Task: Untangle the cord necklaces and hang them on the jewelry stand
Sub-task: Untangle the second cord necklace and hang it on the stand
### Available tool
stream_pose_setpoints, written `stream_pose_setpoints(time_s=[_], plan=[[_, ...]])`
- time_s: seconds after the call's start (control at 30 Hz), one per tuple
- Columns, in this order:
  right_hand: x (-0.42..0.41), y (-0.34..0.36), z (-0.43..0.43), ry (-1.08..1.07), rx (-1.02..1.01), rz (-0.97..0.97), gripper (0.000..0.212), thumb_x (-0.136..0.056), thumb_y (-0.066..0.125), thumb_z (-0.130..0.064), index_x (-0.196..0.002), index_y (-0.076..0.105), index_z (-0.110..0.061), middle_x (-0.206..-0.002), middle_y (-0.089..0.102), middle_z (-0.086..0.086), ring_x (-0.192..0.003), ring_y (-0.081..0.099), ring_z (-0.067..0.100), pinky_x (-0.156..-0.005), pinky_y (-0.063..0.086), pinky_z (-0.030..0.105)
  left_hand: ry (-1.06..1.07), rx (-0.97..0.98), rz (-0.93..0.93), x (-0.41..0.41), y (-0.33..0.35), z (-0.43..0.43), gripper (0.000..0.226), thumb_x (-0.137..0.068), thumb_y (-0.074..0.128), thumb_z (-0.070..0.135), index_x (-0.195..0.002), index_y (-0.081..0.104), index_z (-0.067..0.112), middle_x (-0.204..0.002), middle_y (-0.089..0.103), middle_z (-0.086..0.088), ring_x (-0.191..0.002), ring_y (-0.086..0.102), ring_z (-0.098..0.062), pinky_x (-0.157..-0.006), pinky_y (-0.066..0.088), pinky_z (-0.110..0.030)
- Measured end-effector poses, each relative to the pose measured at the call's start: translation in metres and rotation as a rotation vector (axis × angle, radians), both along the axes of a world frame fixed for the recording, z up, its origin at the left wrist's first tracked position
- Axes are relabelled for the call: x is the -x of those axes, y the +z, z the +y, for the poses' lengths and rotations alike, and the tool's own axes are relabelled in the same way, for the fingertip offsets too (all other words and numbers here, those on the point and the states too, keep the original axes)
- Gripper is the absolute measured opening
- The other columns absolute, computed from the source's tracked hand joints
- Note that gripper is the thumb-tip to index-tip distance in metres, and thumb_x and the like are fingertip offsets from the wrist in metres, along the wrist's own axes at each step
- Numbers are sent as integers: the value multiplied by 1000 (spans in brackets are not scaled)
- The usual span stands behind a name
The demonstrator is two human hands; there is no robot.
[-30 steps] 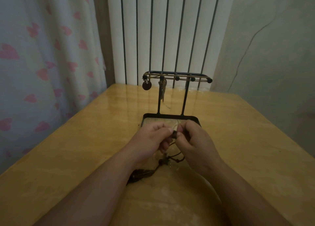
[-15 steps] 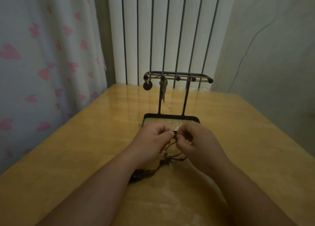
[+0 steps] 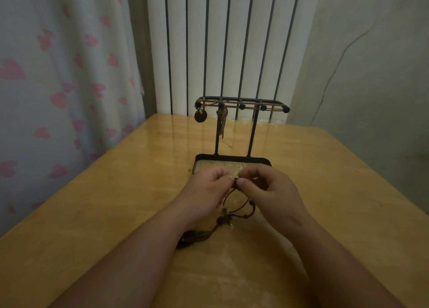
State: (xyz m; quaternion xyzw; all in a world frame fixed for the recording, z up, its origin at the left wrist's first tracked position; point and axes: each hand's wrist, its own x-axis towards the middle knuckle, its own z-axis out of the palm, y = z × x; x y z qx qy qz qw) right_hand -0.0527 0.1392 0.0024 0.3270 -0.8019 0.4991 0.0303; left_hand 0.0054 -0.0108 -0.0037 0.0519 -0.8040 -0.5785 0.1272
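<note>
A dark cord necklace [image 3: 241,209] lies tangled on the wooden table [image 3: 116,203], with a dark feather-like pendant [image 3: 193,238] trailing toward me. My left hand [image 3: 206,189] and my right hand [image 3: 267,189] meet over the tangle, each pinching the cord at its top between thumb and fingertips. Just beyond my hands stands the black jewelry stand [image 3: 251,131] with a wood-grain base tray. Cord necklaces hang from the left of its top rail: a round dark pendant [image 3: 200,116] and a long narrow pendant [image 3: 222,124].
A white ribbed radiator [image 3: 227,47] stands behind the table's far edge. A curtain with pink hearts [image 3: 58,80] hangs along the left side. A plain wall is at the right.
Both hands have lifted slightly toward the stand's base, still pinching the cord. The loop below them has opened a little.
</note>
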Motion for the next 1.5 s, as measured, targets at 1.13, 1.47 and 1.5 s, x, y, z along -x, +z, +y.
stream_pose_setpoints(time_s=[1.13, 1.47, 1.5], plan=[[-2, 8, 1, 87, 400, -503, 29, -92, 57, -1, -114, 55, -20, -88, 74, 7, -74, 67, 13, -62, 45, 25, -15, -91, -35, 0, 4, 3, 22, -95, 49, 17, -76, 58, 20, -59, 51, 6, -60, 47, -16, -60, 41, -33], [6, 14, 11, 142, 496, -549, 17, -89, 62, -26, -91, 63, -9, -59, 45, -1, -54, 38, 12, -57, 32, 30, 80, -131, -48, 0, 5, -5, 26, -97, 44, 20, -72, 54, 18, -60, 50, 3, -62, 45, -19, -63, 42, -37], [5, 15, 12, 118, 430, -493, 17, -84, 68, -25, -91, 65, -9, -64, 53, 1, -57, 43, 12, -57, 35, 29, 101, -138, -43, -1, 5, -5, 25, -97, 45, 21, -76, 57, 16, -64, 52, 1, -65, 48, -20, -65, 45, -37]])
